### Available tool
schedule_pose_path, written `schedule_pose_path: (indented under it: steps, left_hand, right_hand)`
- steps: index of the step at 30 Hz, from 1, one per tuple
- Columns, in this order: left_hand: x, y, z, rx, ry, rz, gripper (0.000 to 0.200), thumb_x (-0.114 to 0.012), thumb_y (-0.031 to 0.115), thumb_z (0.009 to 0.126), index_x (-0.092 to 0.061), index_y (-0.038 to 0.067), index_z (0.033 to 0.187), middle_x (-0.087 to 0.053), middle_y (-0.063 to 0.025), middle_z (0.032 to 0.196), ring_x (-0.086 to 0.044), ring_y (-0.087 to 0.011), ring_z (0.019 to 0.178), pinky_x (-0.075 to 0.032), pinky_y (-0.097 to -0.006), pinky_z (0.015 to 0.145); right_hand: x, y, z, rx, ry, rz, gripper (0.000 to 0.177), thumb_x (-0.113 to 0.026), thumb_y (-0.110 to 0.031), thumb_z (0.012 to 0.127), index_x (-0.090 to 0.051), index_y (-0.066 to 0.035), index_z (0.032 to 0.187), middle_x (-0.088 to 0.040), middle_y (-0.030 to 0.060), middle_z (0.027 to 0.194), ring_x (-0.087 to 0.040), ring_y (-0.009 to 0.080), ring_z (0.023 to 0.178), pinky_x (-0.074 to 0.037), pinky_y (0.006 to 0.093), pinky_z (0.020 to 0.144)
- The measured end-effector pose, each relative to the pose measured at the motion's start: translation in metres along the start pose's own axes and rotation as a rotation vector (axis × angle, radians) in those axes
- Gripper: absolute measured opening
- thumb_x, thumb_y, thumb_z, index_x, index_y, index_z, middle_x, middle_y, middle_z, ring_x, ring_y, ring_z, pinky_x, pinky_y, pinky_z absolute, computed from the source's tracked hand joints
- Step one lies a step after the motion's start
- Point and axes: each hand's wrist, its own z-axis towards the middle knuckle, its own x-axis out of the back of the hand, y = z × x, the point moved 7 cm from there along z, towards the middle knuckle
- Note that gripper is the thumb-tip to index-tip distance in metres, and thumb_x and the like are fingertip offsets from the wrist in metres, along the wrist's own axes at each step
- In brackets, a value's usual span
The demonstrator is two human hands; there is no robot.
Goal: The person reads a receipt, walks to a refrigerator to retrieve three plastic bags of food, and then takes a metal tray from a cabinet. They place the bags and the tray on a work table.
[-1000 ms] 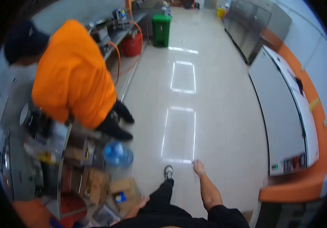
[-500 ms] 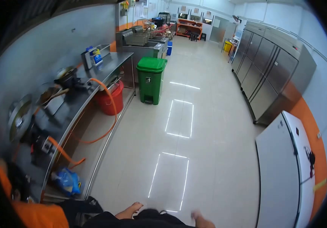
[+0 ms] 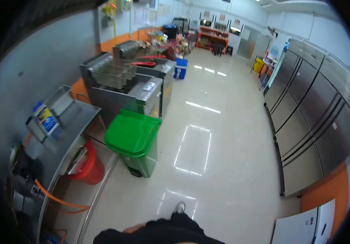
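Only a small patch of skin, part of my left hand or forearm (image 3: 134,228), shows at the bottom edge beside my dark clothing (image 3: 171,229). Its fingers are hidden. My right hand is out of view. A shoe (image 3: 180,207) shows on the floor ahead of my clothing. Closest in front on the left stands a green pedal bin (image 3: 132,132) with its lid down. Beside it, under the steel table (image 3: 75,122), is a red bucket (image 3: 91,168) with things in it.
Deep fryers (image 3: 122,87) with wire baskets stand beyond the bin, a blue container (image 3: 180,68) past them. Steel fridges (image 3: 305,110) and a white freezer (image 3: 299,227) line the right. An orange hose (image 3: 59,199) hangs off the table. An orange shelf (image 3: 212,40) stands far back.
I have moved forward along the aisle; the bin, fryers and fridges are nearer. The person in orange at lower left and my right hand have left the view. My left hand is mostly hidden.
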Motion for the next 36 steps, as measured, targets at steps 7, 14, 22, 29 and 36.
schedule_pose_path:
  steps: [7,14,22,29,36]
  left_hand:
    - [0.169,0.232,0.444,0.248,0.144,-0.180,0.040,-0.066,0.040,0.077,-0.074,0.009,0.100,-0.072,-0.0164,0.091,-0.069,-0.0325,0.091,-0.052,-0.0441,0.083]
    - [0.390,0.541,0.703,0.635,0.165,-0.476,0.025,-0.065,0.028,0.082,-0.068,0.011,0.101,-0.066,-0.0068,0.104,-0.064,-0.0263,0.091,-0.050,-0.0435,0.070]
    - [0.622,0.808,1.184,0.163,0.393,-0.483,0.023,-0.055,0.026,0.089,-0.066,0.007,0.095,-0.067,-0.0049,0.089,-0.063,-0.0188,0.073,-0.049,-0.0335,0.059]
    - [0.720,0.894,1.370,0.249,0.445,-0.779,0.023,-0.060,0.026,0.086,-0.071,0.008,0.096,-0.067,-0.0055,0.081,-0.064,-0.0212,0.071,-0.050,-0.0353,0.060]
    - [0.821,0.919,1.462,0.274,0.322,0.068,0.020,-0.059,0.025,0.086,-0.071,0.009,0.089,-0.065,-0.0056,0.074,-0.065,-0.0244,0.068,-0.051,-0.0374,0.061]
  right_hand:
    - [0.798,-0.122,0.453,0.541,0.569,0.873,0.042,-0.047,-0.037,0.096,-0.055,-0.004,0.070,-0.051,0.0054,0.056,-0.053,0.0223,0.052,-0.043,0.0384,0.049]
    - [1.224,-0.153,0.663,0.396,0.664,1.048,0.025,-0.053,-0.022,0.090,-0.065,-0.002,0.081,-0.063,0.0090,0.066,-0.058,0.0184,0.058,-0.046,0.0341,0.051]
    - [1.221,0.033,0.972,0.221,0.291,-0.076,0.030,-0.057,-0.037,0.085,-0.073,-0.012,0.093,-0.071,0.0082,0.095,-0.065,0.0281,0.096,-0.052,0.0470,0.075]
    - [1.878,-0.230,1.288,0.215,0.425,0.415,0.039,-0.058,-0.042,0.087,-0.069,-0.006,0.078,-0.068,0.0199,0.085,-0.065,0.0359,0.084,-0.050,0.0478,0.071]
    - [2.361,-0.610,1.358,0.926,0.936,0.736,0.032,-0.061,-0.029,0.091,-0.068,0.003,0.094,-0.067,0.0094,0.073,-0.061,0.0154,0.068,-0.049,0.0301,0.065]
